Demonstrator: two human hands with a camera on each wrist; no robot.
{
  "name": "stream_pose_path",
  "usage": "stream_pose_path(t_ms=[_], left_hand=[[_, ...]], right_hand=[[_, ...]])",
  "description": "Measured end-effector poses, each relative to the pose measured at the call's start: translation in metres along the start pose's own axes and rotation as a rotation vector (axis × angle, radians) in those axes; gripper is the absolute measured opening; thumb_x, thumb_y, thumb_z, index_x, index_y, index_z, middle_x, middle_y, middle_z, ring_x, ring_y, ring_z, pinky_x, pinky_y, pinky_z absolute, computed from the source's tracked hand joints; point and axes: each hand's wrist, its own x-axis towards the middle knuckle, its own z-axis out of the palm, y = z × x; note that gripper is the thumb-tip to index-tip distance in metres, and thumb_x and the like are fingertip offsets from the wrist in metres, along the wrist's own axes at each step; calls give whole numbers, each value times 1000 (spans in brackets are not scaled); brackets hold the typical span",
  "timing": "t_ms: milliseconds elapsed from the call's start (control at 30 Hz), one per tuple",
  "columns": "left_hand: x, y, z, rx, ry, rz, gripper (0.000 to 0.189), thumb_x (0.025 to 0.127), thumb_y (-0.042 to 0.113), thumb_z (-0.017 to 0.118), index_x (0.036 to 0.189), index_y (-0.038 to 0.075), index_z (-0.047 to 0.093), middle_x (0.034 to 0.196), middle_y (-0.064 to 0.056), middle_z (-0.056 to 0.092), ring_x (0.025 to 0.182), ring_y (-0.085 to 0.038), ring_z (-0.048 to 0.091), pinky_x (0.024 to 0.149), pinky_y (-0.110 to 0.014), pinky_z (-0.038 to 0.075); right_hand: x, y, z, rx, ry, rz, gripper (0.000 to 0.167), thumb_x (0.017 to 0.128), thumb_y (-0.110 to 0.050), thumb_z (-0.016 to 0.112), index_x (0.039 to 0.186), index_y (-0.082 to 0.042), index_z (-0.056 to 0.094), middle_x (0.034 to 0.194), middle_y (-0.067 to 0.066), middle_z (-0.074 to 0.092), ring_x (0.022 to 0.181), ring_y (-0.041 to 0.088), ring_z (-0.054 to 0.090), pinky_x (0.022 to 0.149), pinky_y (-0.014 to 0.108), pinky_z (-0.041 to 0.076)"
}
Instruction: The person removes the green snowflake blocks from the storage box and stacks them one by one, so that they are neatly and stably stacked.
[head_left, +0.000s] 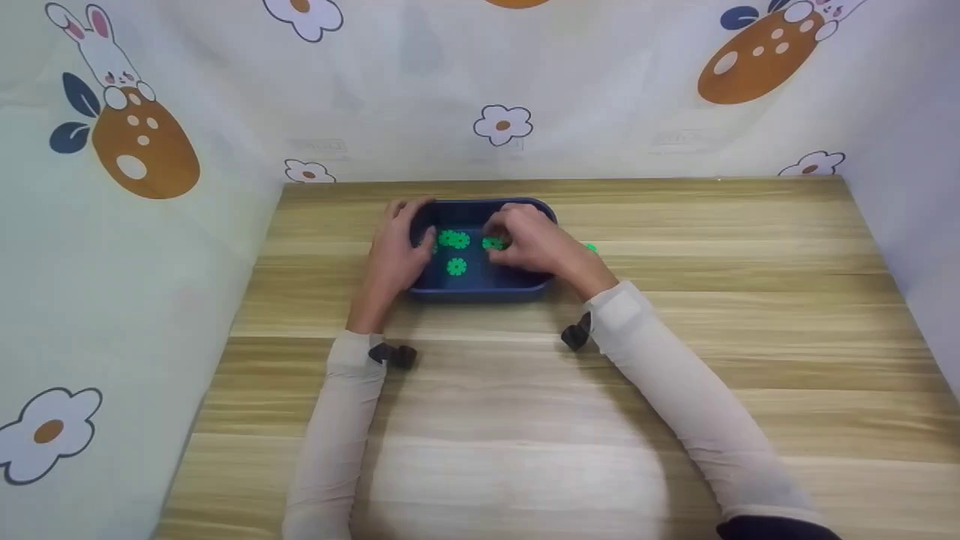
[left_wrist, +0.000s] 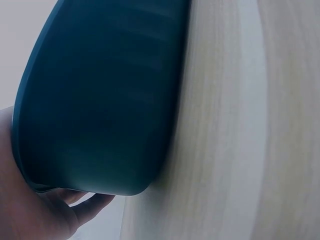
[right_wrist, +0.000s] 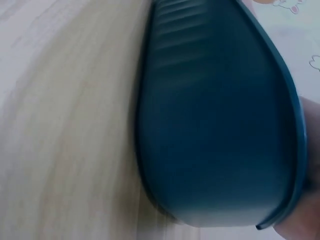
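We see the left hand [head_left: 394, 251] hooked over the left end of the blue tray [head_left: 480, 295], thumb inside, other fingers outside, gripping the wall; the left wrist view shows fingers round the outer end. The right hand [head_left: 529, 240] is over the right part of the tray, fingers bent, thumb and fingertips close about a green piece [head_left: 492, 244]; we can't tell if it's pinched or just under them. Right wrist view: tray wall hides the fingertips from us. Also in the tray, we get an overlapping green pair [head_left: 454, 238] left of centre, a single green disc [head_left: 457, 266] nearer the front wall, and a green sliver [head_left: 434, 247] beside the left thumb. Outside, another green bit [head_left: 592, 247] pokes out past the right wrist, partly covered. Tray sits upright toward the far side of the wood-grain worktop [head_left: 510, 420]. Pale sleeves [head_left: 675, 390], black clip [head_left: 394, 355] at the left cuff. Behind, we have a pale backdrop [head_left: 405, 97] with flowers and rabbits.
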Motion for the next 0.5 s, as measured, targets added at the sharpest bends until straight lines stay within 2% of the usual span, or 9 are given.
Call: stream_pose_path(t_ms=[133,367,500], left_hand=[[0,1,0,6,1,-8,50,105,23,66,154,23,58,155,-12,53,143,-34,53,124,-57,42],[-1,1,0,12,3,-6,50,105,23,67,154,24,59,154,-12,54,144,-33,52,124,-56,42],[0,0,-1,10,6,-7,50,105,23,67,154,21,58,153,-11,54,145,-32,52,125,-54,42]], right_hand=[[-1,2,-3,90,42,-10,32,92,-20,79,119,-2,79,110,14,76,100,26,71,92,40,62],[-6,3,-4,218,91,-7,32,96,-16,79,125,-3,77,121,15,71,109,29,71,100,40,61],[-9,2,-5,269,142,-29,32,97,-16,78,126,-3,76,122,15,66,111,29,71,102,40,61]])
